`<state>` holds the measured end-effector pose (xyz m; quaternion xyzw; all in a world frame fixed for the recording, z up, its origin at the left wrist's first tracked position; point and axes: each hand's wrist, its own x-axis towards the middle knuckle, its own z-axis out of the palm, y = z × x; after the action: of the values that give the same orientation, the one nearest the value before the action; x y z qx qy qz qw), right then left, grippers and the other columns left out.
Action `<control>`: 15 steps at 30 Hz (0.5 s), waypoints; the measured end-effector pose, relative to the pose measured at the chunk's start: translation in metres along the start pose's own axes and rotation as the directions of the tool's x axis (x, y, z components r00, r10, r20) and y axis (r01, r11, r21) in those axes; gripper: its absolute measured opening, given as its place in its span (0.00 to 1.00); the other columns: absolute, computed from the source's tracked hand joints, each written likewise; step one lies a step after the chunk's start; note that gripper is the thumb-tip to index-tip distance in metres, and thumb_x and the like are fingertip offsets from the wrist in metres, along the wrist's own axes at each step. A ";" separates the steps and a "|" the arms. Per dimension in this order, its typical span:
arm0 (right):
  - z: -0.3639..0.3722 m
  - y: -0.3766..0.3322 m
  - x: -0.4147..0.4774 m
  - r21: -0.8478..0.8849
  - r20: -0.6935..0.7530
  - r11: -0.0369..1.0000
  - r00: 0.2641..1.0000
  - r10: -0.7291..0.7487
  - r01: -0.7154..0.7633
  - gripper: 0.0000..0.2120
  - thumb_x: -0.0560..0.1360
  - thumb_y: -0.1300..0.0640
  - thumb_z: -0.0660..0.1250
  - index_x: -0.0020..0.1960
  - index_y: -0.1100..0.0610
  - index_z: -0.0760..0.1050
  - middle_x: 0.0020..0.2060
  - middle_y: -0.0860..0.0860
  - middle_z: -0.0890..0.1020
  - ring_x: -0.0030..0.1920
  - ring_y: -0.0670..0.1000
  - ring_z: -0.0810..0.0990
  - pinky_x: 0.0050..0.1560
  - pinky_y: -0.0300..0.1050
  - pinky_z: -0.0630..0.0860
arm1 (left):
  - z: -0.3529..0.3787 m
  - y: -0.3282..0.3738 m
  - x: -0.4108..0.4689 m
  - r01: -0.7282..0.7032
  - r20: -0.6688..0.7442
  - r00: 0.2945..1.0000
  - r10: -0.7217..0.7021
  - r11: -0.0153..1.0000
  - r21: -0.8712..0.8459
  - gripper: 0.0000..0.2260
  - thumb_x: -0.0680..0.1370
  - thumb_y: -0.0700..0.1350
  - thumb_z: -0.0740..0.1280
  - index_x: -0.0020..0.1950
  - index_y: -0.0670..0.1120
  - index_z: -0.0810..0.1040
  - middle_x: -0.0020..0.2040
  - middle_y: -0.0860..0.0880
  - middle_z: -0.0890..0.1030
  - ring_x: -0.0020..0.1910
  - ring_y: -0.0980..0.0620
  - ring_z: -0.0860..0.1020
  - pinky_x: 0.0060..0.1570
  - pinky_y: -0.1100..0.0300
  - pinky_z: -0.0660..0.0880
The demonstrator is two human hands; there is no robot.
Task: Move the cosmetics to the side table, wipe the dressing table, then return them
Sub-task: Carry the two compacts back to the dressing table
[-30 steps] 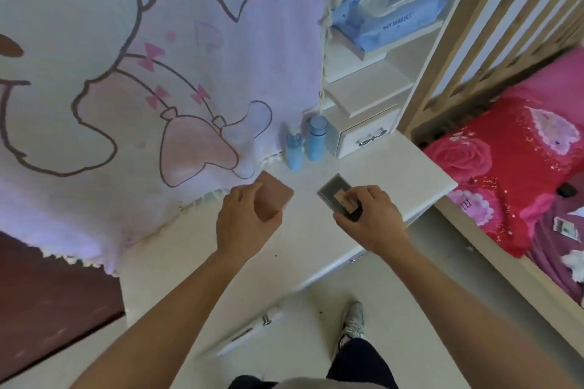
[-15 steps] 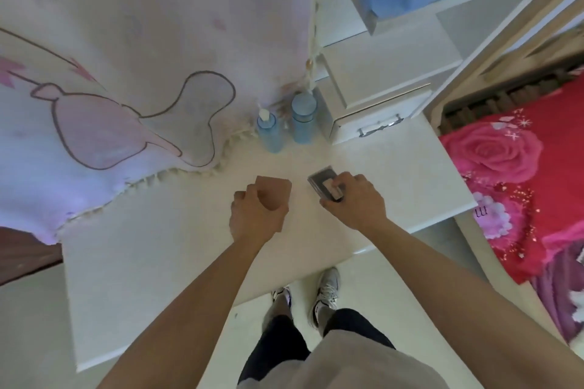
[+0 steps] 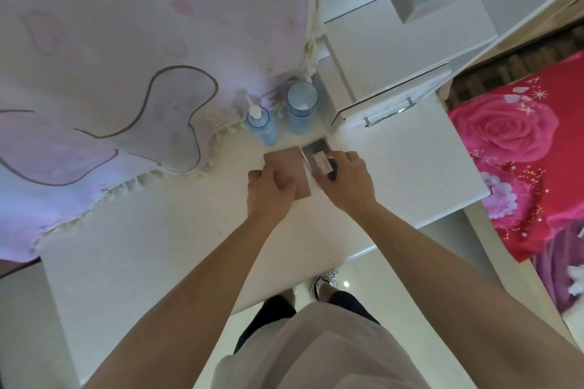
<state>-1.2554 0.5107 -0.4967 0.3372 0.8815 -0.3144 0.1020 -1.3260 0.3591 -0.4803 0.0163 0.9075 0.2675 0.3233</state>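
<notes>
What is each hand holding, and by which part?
The left hand grips the pink case at its near edge; the right hand pinches the grey compact at its near end.

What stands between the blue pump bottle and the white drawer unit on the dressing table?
A capped blue bottle, standing upright between the pump bottle and the drawer unit, as the head view shows.

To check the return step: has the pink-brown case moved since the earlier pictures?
Yes. The pink-brown case has gone down toward the pump bottle, and seems to lie on the dressing table under the left hand.
</notes>
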 end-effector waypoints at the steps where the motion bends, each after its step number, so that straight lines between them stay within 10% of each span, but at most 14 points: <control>1: 0.001 -0.002 0.001 0.010 0.013 1.000 1.000 -0.005 0.005 0.23 0.74 0.43 0.68 0.65 0.54 0.74 0.58 0.55 0.76 0.58 0.59 0.75 0.53 0.52 0.76 | 0.000 0.001 0.000 -0.015 0.027 1.000 0.016 0.999 -0.039 0.22 0.76 0.50 0.65 0.70 0.49 0.69 0.63 0.46 0.67 0.55 0.46 0.75 0.51 0.58 0.73; 5: -0.001 -0.002 -0.002 -0.058 0.020 0.997 0.999 -0.048 0.049 0.19 0.78 0.47 0.62 0.67 0.53 0.73 0.60 0.54 0.76 0.57 0.58 0.77 0.53 0.55 0.79 | -0.008 -0.001 0.000 -0.028 0.073 0.997 0.034 0.997 -0.075 0.23 0.78 0.49 0.64 0.73 0.51 0.67 0.67 0.46 0.66 0.52 0.50 0.74 0.51 0.61 0.70; 15: -0.030 -0.032 -0.028 -0.186 -0.122 0.859 0.856 -0.502 0.477 0.14 0.80 0.51 0.60 0.61 0.57 0.75 0.55 0.56 0.79 0.50 0.60 0.78 0.44 0.52 0.77 | -0.076 -0.044 -0.053 -0.239 -0.303 0.854 0.424 0.836 0.494 0.24 0.82 0.56 0.53 0.77 0.48 0.63 0.78 0.40 0.59 0.77 0.39 0.56 0.73 0.38 0.55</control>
<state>-1.2547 0.4964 -0.4464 0.1179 0.9646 -0.2339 -0.0305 -1.3233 0.2751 -0.4222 0.1940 0.9730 0.1065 0.0658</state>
